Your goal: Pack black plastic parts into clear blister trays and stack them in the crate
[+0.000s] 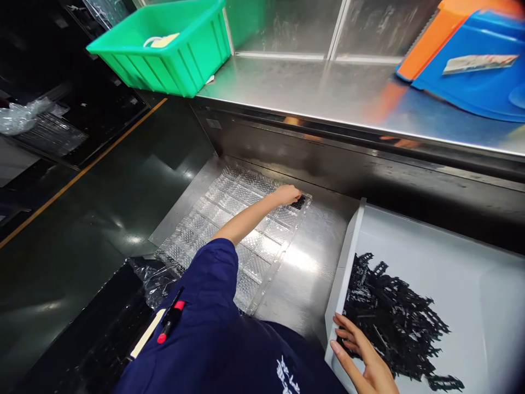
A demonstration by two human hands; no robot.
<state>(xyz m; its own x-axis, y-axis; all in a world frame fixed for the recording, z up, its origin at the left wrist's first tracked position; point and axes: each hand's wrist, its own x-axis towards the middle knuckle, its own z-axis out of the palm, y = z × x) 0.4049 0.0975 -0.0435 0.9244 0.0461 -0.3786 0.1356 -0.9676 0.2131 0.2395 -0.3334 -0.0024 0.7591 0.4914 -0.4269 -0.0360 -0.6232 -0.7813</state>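
My left hand [287, 195] reaches to the far right corner of a clear plastic tray [241, 219] with rows of compartments. Its fingers are curled together over a small black part [298, 202] in that corner compartment. My right hand [363, 355] rests at the left wall of a white bin [471, 284], fingers spread, the thumb and fingertips near the rim and nothing held. Inside the bin lies a heap of black plastic parts [394, 317], just beyond and beside that hand.
A green crate [184, 63] and a blue and orange container [471, 60] stand on the raised metal shelf [307, 87]. The tray lies on a lower metal surface [318, 257]. Black plastic-wrapped items [94, 323] are at the lower left.
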